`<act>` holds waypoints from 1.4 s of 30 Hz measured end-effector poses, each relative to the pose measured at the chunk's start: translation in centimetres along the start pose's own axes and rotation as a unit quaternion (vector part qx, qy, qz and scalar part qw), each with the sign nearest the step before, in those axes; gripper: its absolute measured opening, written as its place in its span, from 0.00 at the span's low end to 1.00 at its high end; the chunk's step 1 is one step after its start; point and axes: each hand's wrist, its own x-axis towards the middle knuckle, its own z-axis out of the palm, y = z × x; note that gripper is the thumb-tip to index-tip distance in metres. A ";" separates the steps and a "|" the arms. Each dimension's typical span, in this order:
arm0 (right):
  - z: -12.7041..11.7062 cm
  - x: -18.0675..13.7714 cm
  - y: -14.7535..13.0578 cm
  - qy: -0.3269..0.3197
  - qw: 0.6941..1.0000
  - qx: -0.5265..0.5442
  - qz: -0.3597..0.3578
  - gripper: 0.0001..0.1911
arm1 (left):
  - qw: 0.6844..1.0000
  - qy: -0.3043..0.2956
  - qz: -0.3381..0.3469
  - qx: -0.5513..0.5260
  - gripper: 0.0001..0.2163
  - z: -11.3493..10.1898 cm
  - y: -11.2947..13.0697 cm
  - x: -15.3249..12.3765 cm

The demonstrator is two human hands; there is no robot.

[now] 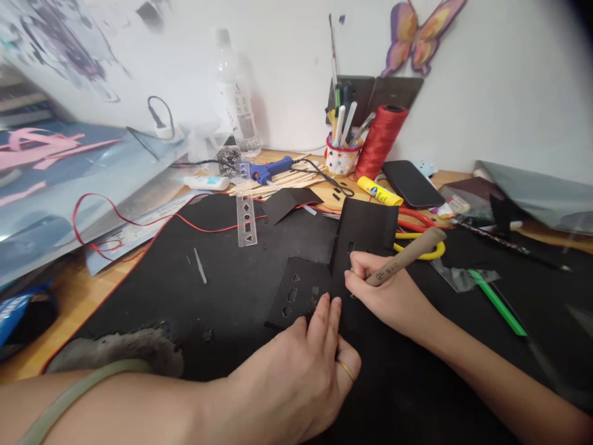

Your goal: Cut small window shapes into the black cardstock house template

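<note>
Black card with small cut-out shapes, among them a triangle and a rectangle, lies folded on the dark mat. My left hand rests on its lower edge, index and middle fingers stretched out and the others bent; it holds nothing I can see. In my right hand is a beige pen-shaped tool with print on its barrel, gripped like a pen. Its tip is hidden behind my fingers, close to the right part of the card. Another black panel stands up behind that hand.
A clear stencil ruler lies left of the card. Beyond are a blue glue gun, wooden sticks, a pen cup, a red thread spool, a yellow glue stick and a phone. Yellow-handled scissors and a green cutter lie right.
</note>
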 end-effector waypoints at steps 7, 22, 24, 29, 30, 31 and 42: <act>-0.9 0.7 0.3 0.043 0.974 0.218 0.044 0.15 | 0.999 0.000 -0.002 0.036 0.13 0.1 0.2 -0.1; -7.0 0.6 -1.0 0.166 0.903 0.396 0.001 0.18 | 0.995 -0.024 -0.069 0.066 0.02 -3.5 2.4 1.5; -7.5 0.6 -1.1 0.190 0.900 0.392 -0.008 0.18 | 0.996 -0.037 -0.083 0.013 0.03 -4.5 2.6 2.4; -9.0 0.2 -1.9 0.215 0.913 0.347 -0.025 0.18 | 0.989 -0.035 -0.124 -0.079 0.02 -5.4 2.0 6.7; -9.3 0.1 -2.1 0.220 0.916 0.334 -0.022 0.17 | 0.985 -0.032 -0.128 -0.108 0.02 -5.4 1.7 7.7; -9.6 0.0 -2.3 0.229 0.919 0.320 -0.018 0.16 | 0.979 -0.019 -0.148 -0.137 0.06 -5.4 1.3 8.5; -6.2 -0.7 -2.6 0.103 0.966 0.234 0.043 0.10 | 0.993 0.083 -0.020 -0.076 0.20 -1.3 2.2 3.2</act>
